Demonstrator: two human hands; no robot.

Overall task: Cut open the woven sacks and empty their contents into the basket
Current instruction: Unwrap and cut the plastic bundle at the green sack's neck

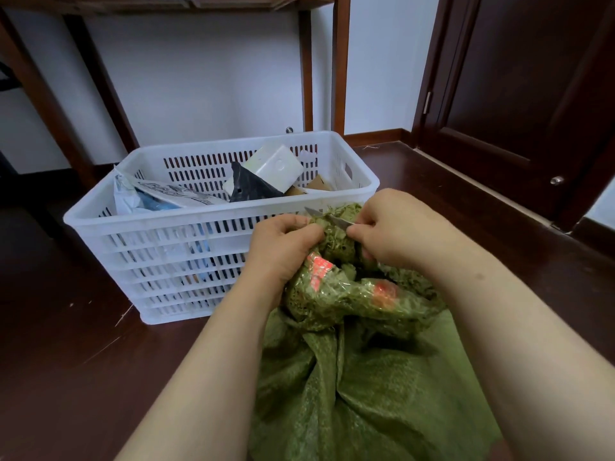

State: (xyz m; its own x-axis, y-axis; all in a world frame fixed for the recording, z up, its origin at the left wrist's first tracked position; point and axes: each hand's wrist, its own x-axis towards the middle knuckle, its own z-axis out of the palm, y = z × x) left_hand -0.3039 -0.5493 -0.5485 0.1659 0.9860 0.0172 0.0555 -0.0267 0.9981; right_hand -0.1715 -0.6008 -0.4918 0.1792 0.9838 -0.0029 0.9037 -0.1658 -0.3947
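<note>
While the green woven sack (352,387) sits on the dark floor (66,361) just in front of the white basket (166,216), 2 hands work at its bunched, taped neck. The left hand (283,247) clenches the gathered top. The right hand (396,227) grips a knife (327,217), fingers curled over the hidden handle, blade lying across the knot, tip pointing left. Already in the basket: 1 white box (274,168), 1 black packet (249,188), 1 grey mailer (156,194).
</note>
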